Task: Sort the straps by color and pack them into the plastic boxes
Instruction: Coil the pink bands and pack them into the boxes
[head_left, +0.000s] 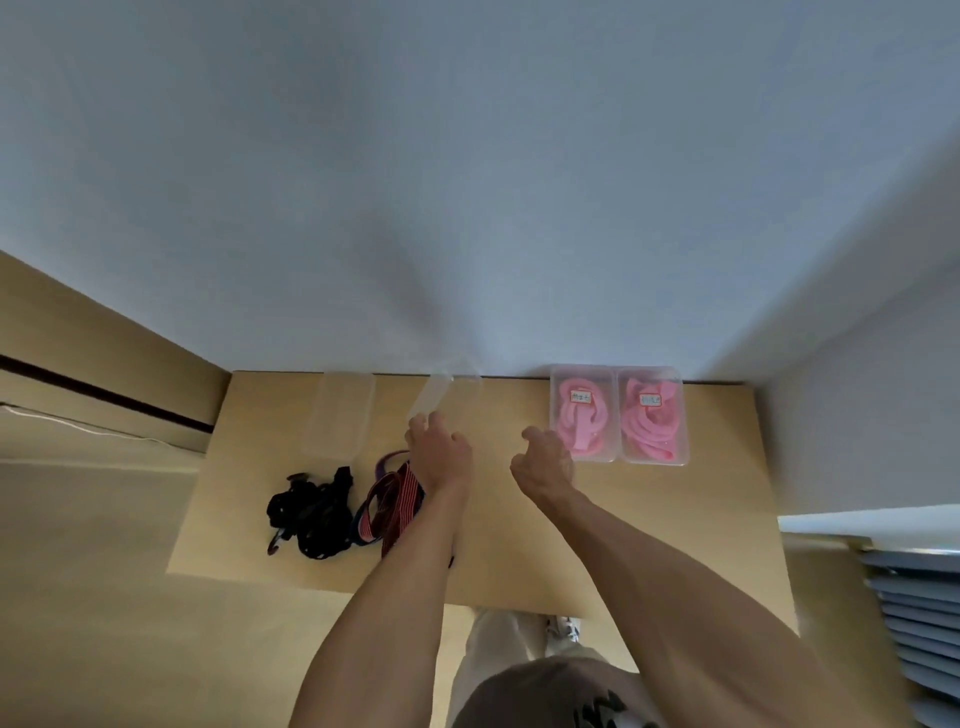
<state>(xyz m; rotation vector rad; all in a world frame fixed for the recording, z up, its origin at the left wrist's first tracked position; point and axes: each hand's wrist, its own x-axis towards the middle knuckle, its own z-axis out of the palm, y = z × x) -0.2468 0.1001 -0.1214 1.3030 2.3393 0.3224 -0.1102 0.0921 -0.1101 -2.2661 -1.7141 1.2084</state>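
1. A clear lid (434, 397) is being gripped at its near end by the curled fingers (423, 423) of the left hand (439, 454); it is tilted above the counter (498, 530).
2. Nothing is being held by the right hand (543, 460); its fingers (535, 435) are being kept loosely curled.
3. Two closed boxes of pink straps (618, 415) are lying just right of the right fingers.
4. Black straps (306, 512), red striped straps (392, 501) and an empty clear box (340, 413) are lying left of the left fingers.
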